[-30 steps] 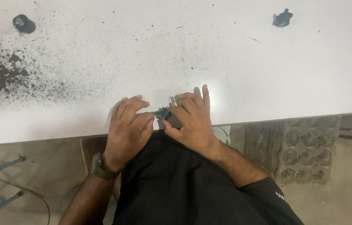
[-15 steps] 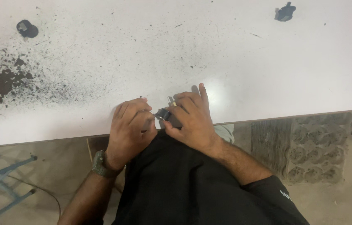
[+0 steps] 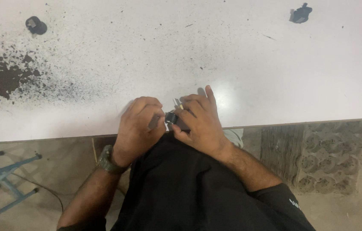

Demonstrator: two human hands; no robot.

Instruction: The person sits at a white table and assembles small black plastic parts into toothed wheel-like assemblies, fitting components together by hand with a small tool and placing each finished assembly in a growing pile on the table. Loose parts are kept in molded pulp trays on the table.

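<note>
Both my hands meet at the near edge of a white table [image 3: 198, 47]. My right hand [image 3: 200, 124] grips a small dark part [image 3: 171, 116] with a thin metal pin sticking up from it. My left hand [image 3: 138, 124], with a watch on its wrist, is curled against the same part and pinches a slim grey piece at its side. The fingers cover most of the part, so its shape stays unclear.
Dark powder stains the table's left side [image 3: 1, 79]. A small black round piece [image 3: 36, 25] lies far left, another dark piece [image 3: 300, 13] far right. A blue metal frame [image 3: 5, 171] stands on the floor at left, patterned tiles [image 3: 330, 158] at right.
The hands stay together on the small part with only slight finger shifts. The view has drifted a little.
</note>
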